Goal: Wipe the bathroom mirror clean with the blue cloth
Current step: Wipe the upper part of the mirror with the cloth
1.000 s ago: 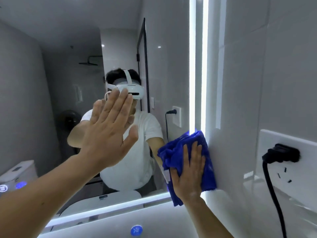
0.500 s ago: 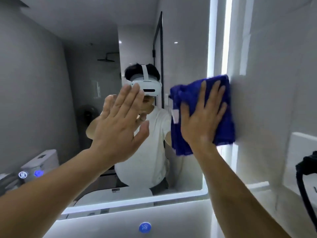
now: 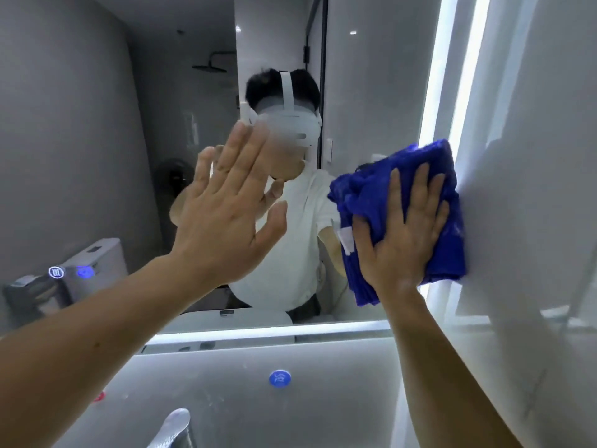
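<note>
Blue and fleecy under the right hand (image 3: 400,244): pressing the bunched blue cloth (image 3: 365,195) flat to the glossy mirror (image 3: 80,140) by its lit right edge, fingers straight, spread. Holding nothing with the left hand (image 3: 226,218), palm flat, raised at the glass.

The right hand (image 3: 400,236) presses the bunched blue cloth (image 3: 361,192) with straight fingers against the mirror (image 3: 80,124) at its lit right edge, beside the white wall, while the left hand (image 3: 226,218) is raised flat before the glass, above a tap (image 3: 174,426).
</note>
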Demonstrator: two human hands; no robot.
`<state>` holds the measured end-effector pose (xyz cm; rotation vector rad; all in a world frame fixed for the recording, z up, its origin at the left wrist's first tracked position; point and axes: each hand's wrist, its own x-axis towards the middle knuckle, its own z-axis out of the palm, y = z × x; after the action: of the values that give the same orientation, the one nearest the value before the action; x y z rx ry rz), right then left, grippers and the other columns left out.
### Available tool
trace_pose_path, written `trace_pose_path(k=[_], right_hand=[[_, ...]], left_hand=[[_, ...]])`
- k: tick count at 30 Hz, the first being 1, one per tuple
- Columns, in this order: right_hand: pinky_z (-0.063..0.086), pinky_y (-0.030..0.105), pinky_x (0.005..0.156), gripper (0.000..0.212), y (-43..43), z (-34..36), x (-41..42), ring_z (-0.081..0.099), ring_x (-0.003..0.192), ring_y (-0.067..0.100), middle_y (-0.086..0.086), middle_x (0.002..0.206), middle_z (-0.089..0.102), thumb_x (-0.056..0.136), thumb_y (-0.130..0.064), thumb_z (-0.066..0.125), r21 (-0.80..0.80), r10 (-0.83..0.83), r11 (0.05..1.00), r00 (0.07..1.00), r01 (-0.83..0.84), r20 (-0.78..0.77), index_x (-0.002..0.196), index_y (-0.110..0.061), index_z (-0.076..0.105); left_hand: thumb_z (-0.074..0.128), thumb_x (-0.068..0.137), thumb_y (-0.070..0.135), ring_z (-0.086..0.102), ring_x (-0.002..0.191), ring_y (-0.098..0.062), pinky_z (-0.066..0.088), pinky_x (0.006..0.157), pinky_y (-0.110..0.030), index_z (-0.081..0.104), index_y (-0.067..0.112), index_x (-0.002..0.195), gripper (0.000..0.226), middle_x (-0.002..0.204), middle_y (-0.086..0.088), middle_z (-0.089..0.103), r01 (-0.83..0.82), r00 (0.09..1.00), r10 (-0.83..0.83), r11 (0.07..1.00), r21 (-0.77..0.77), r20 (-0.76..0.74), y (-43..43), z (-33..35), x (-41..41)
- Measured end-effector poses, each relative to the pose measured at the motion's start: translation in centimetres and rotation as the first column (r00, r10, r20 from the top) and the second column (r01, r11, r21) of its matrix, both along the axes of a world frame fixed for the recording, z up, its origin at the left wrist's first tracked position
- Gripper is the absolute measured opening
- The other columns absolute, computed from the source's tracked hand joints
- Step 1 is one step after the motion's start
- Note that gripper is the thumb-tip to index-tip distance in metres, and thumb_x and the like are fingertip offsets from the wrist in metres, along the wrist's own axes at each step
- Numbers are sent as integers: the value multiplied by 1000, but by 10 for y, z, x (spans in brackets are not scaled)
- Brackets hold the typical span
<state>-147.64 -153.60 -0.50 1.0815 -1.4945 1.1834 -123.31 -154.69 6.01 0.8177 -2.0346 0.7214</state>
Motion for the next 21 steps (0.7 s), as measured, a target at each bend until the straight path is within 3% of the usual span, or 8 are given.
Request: trace_pose_path(k=[5,9,13,17,19,21], right_hand=[[6,51,119,66,3,-93,-11,4,149,28,7,160,13,96,-59,32,66,75,995,992,-69,-97,151,-23,22],[10,54,117,68,1,-136,-10,11,148,32,7,161,16,96,-58,35,32,80,996,994,-77,-81,153,-26,20],[10,55,117,69,-3,-139,18,9,147,36,6,162,6,94,-54,33,6,44,999,992,-45,118,154,-23,18],[5,56,116,72,-14,-126,85,1,148,36,12,162,1,96,-56,26,-11,53,999,937,-53,345,155,-19,9],[1,54,117,74,-24,-123,126,-1,148,36,16,161,4,95,-60,23,48,58,996,951,-76,303,155,-18,10],[-3,53,118,73,-33,-126,162,1,147,38,17,158,9,95,-61,22,155,54,985,987,-77,151,154,-19,13]], left_hand=[[17,100,46,-10,152,-16,-6,123,-42,4,15,158,67,167,-2,-4,-5,1000,6,1000,28,-8,3,-9,10],[22,99,43,0,153,-20,5,123,-51,8,13,157,67,166,-5,6,-5,999,6,1000,21,-36,7,-12,36],[22,98,44,3,153,-22,8,122,-53,13,11,157,68,165,-6,10,-42,998,43,999,34,-47,6,-10,66],[18,98,46,-4,153,-18,3,123,-48,8,13,158,68,166,-3,2,-73,997,74,996,42,-33,-3,-9,86],[17,99,46,-5,153,-17,2,123,-48,8,14,158,68,166,-3,1,-64,997,65,998,28,-38,-10,-8,96],[18,99,46,-2,153,-19,5,123,-50,9,14,157,67,166,-4,4,-33,998,34,999,19,-45,-14,-8,103]])
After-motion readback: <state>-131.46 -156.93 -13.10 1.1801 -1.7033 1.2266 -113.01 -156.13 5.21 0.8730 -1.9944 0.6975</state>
